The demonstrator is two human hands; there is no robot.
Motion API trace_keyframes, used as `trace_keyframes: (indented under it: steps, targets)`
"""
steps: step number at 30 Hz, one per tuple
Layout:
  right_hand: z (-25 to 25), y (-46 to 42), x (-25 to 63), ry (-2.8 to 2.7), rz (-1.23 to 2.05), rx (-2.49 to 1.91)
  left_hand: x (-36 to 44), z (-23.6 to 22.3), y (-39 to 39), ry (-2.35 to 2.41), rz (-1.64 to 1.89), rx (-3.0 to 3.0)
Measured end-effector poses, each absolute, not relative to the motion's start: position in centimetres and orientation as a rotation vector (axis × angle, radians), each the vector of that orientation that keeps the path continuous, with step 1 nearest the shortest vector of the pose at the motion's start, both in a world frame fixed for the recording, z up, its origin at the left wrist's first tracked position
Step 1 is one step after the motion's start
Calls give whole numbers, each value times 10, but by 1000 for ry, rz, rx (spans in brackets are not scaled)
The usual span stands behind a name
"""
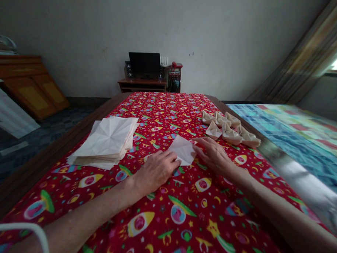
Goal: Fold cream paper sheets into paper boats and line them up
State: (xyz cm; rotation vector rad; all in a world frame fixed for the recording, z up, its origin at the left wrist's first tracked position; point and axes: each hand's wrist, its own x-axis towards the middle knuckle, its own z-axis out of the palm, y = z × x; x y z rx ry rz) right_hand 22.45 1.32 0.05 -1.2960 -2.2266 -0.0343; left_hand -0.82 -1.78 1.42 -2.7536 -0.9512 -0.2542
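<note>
So, from where I'm standing, the white paper (182,150) sits at the person's 12 o'clock, left hand (159,168) and right hand (214,154) touching its edges, can't tell if pinching; paper stack (109,136) at 10, folded pieces (232,135) at 1.

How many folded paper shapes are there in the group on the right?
6 visible on the red cloth: far left shape, far middle shape, far right shape, near left shape, near middle shape, near right shape. More may be hidden behind them.

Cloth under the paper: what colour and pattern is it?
The cloth is red, printed with multicoloured rockets, stars and crescent moons; best seen in the head view.
</note>
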Motion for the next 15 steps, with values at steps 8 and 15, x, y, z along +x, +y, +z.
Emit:
trace_keyframes:
  steps: [8,15]
  targets:
    - [-4,15,220,-1993,452,-1388,-21,11,2,-930,-338,-2728]
    - [3,-13,215,-2135,577,-1417,-21,1,5,-1003,-570,-2822]
